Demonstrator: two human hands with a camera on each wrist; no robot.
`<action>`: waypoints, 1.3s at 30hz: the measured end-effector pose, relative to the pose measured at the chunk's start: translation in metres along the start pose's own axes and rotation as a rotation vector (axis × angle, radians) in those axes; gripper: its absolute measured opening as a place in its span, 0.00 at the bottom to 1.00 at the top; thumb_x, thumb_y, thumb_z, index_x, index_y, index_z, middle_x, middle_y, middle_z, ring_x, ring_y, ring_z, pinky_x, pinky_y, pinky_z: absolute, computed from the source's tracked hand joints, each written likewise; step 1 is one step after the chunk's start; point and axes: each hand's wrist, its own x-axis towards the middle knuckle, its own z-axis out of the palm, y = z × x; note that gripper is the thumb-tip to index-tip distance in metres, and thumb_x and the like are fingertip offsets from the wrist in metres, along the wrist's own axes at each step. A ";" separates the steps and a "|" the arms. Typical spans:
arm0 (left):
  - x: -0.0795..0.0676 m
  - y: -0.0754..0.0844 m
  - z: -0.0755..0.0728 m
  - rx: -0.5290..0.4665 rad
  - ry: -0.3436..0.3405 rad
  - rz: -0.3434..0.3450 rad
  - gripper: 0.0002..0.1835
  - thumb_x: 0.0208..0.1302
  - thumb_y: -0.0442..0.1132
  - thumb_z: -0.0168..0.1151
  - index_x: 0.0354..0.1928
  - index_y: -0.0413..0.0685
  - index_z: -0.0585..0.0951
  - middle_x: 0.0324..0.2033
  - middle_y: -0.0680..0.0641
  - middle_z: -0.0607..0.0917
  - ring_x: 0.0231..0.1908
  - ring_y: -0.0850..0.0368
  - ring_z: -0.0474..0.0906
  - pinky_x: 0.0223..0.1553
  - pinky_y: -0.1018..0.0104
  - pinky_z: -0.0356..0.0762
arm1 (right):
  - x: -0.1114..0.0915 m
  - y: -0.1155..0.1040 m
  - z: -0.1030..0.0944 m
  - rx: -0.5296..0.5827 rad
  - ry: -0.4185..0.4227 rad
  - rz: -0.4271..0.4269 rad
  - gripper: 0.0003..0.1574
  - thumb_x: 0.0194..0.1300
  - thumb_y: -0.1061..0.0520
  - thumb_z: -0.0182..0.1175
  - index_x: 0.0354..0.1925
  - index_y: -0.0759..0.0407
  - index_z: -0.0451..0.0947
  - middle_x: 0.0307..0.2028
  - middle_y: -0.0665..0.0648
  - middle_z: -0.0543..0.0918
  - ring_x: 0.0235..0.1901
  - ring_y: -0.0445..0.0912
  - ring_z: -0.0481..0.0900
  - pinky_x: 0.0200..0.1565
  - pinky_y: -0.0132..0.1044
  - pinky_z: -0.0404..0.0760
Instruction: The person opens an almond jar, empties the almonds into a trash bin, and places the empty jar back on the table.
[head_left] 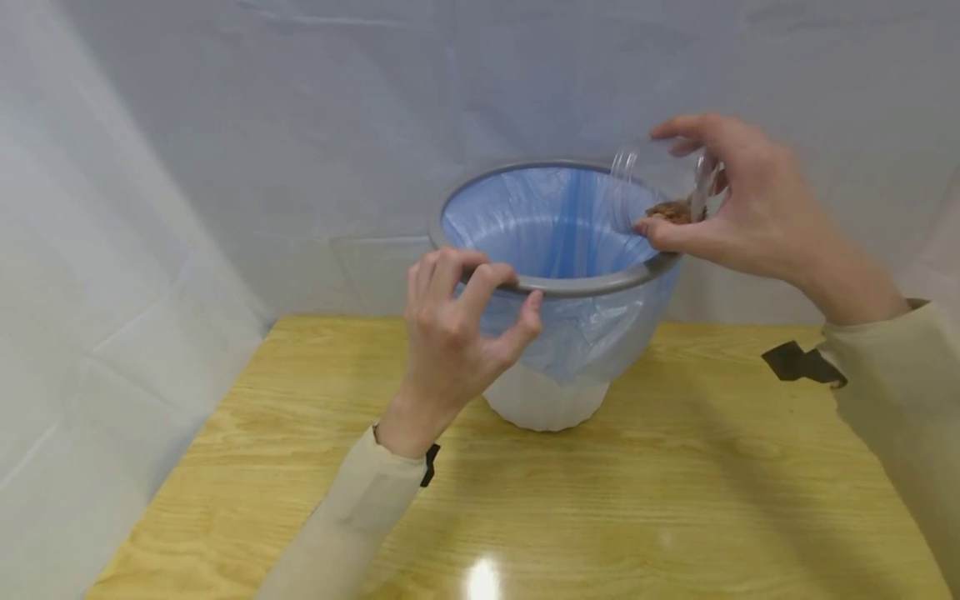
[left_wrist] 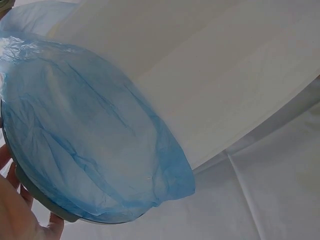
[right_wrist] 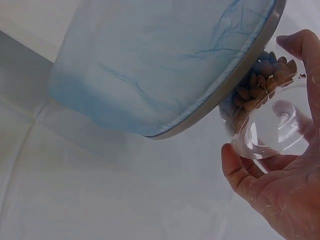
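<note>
A white trash can (head_left: 546, 402) with a grey rim (head_left: 592, 287) stands on the table, lined with a thin blue plastic bag (head_left: 558, 342) folded over the rim. My left hand (head_left: 457, 321) grips the near left of the rim, fingers over the top and thumb outside. With my right hand (head_left: 772, 204) I hold a clear jar (head_left: 660, 171) on its side, its mouth over the right part of the can's opening. Almonds (right_wrist: 262, 80) lie along the lower side of the jar, behind the rim in the right wrist view.
The wooden table (head_left: 300, 500) reaches back to a wall of pale sheeting (head_left: 337, 125), with more sheeting on the left side (head_left: 97, 317). Both forearms wear beige sleeves (head_left: 892, 375) with dark straps near the wrists.
</note>
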 end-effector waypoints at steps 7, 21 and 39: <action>0.001 0.001 -0.001 0.006 0.003 0.002 0.11 0.55 0.47 0.61 0.31 0.46 0.78 0.31 0.45 0.75 0.33 0.49 0.70 0.38 0.53 0.66 | 0.001 -0.001 -0.002 -0.021 -0.017 -0.001 0.49 0.40 0.51 0.75 0.62 0.48 0.69 0.47 0.56 0.78 0.30 0.39 0.66 0.31 0.30 0.64; 0.001 0.002 0.000 -0.003 0.007 -0.003 0.11 0.54 0.46 0.61 0.31 0.46 0.78 0.31 0.45 0.75 0.33 0.49 0.69 0.38 0.54 0.66 | 0.002 -0.003 -0.005 -0.033 -0.073 0.033 0.48 0.42 0.49 0.74 0.62 0.46 0.69 0.47 0.57 0.77 0.31 0.40 0.66 0.33 0.31 0.64; 0.001 0.001 0.000 0.004 0.007 -0.001 0.11 0.54 0.47 0.61 0.31 0.46 0.78 0.31 0.45 0.75 0.33 0.49 0.69 0.38 0.54 0.66 | 0.002 -0.005 -0.005 -0.016 -0.083 0.049 0.48 0.42 0.49 0.75 0.63 0.46 0.68 0.47 0.56 0.77 0.32 0.42 0.66 0.32 0.30 0.65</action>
